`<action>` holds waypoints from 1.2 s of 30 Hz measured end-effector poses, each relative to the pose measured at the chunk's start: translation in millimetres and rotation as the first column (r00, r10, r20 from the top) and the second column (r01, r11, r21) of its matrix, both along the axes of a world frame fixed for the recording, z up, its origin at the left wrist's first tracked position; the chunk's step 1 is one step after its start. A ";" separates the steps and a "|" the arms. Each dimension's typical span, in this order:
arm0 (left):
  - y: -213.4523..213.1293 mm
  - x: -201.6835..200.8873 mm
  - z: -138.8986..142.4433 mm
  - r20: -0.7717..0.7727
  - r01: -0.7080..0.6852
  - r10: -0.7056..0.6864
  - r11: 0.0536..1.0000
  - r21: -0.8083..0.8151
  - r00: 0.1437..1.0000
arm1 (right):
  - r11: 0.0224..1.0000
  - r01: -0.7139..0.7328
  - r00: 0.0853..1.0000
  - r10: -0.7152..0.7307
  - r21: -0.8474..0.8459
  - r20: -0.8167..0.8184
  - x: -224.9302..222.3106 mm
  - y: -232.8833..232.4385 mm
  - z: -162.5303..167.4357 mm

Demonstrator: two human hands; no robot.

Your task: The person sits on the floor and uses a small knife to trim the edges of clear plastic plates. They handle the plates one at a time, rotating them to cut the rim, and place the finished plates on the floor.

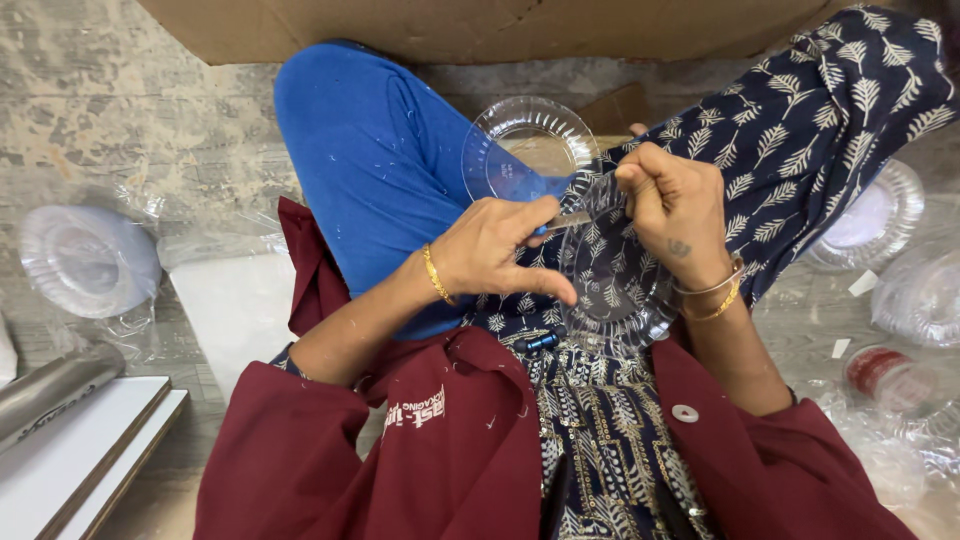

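left hand (pixel 497 250): fingers curled around a small blue-handled blade (pixel 556 222), thumb stretched along the lower rim of the clear plastic plate (pixel 615 290); a gold bangle sits on the wrist.
right hand (pixel 672 205): fingers pressed together, pinching the top edge of the clear plastic plate; bangles on the wrist.
clear plastic plate: held tilted between both hands, over the lap, in front of the patterned navy tunic (pixel 800 130).
second clear plate (pixel 525 148): just behind the held one, resting against the blue trouser knee (pixel 375 150); whether the two plates touch, cannot tell.
blade tip: meets the held plate's rim near the right hand's fingers.
left of the person: a stack of clear plates in a plastic bag (pixel 88 260) on the floor, a white sheet (pixel 235 305) beside it.
right of the person: more bagged plate stacks (pixel 875 220), well apart from the hands.
top: brown cardboard box (pixel 480 25).
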State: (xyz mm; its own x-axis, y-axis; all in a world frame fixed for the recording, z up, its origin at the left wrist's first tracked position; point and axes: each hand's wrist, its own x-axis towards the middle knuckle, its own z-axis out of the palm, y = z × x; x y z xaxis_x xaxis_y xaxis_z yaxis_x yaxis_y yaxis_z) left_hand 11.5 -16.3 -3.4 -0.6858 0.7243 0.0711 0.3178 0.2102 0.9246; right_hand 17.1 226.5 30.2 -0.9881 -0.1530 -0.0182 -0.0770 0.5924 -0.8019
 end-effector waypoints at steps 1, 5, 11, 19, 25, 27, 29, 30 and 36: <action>-0.3 0.2 -1.3 -0.012 -0.004 0.004 1.000 0.000 1.000 | 1.000 -0.008 1.000 0.008 -0.003 -0.015 0.2 0.4 -0.6; -0.4 2.9 -5.8 -0.005 0.004 -0.005 1.000 -0.002 1.000 | 0.999 0.042 0.999 -0.042 0.015 0.021 -0.2 1.9 -3.3; 6.4 9.2 -2.3 -0.079 -0.039 0.038 0.999 -0.021 0.996 | 0.992 0.119 0.993 -0.119 0.048 -0.006 -6.1 11.5 -3.3; 1.1 -8.5 10.6 -0.087 -0.069 0.074 0.995 0.066 0.993 | 0.999 0.034 0.999 -0.034 0.018 -0.018 -3.2 8.7 -2.8; 2.8 -1.6 1.9 -0.018 -0.019 0.019 0.999 0.027 1.000 | 0.998 0.055 0.998 -0.055 -0.025 0.019 -0.7 8.2 -8.2; 3.6 2.8 -1.1 -0.089 -0.031 0.035 0.998 0.049 0.995 | 0.995 0.101 0.994 -0.101 0.007 0.039 -1.3 9.5 -10.9; 5.9 8.4 -1.5 -0.125 -0.040 0.046 0.998 0.051 0.991 | 0.992 0.123 0.992 -0.123 -0.002 0.037 -3.7 11.9 -13.2; 8.6 11.0 -0.8 -0.126 -0.043 0.048 0.998 0.042 0.991 | 0.992 0.124 0.992 -0.123 -0.026 0.026 -6.7 15.2 -13.5; 7.9 1.9 6.8 -0.102 -0.153 0.162 0.985 0.083 0.982 | 0.994 0.077 0.997 -0.077 -0.076 0.008 -7.8 15.3 -11.2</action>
State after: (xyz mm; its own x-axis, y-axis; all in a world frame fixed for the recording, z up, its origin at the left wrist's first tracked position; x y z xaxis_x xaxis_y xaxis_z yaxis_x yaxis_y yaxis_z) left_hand 13.5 -8.4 3.4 -0.7761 0.5977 0.2010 0.3853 0.1971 0.9015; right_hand 9.4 241.8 19.0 -0.9969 -0.0778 -0.0148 -0.0291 0.5340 -0.8450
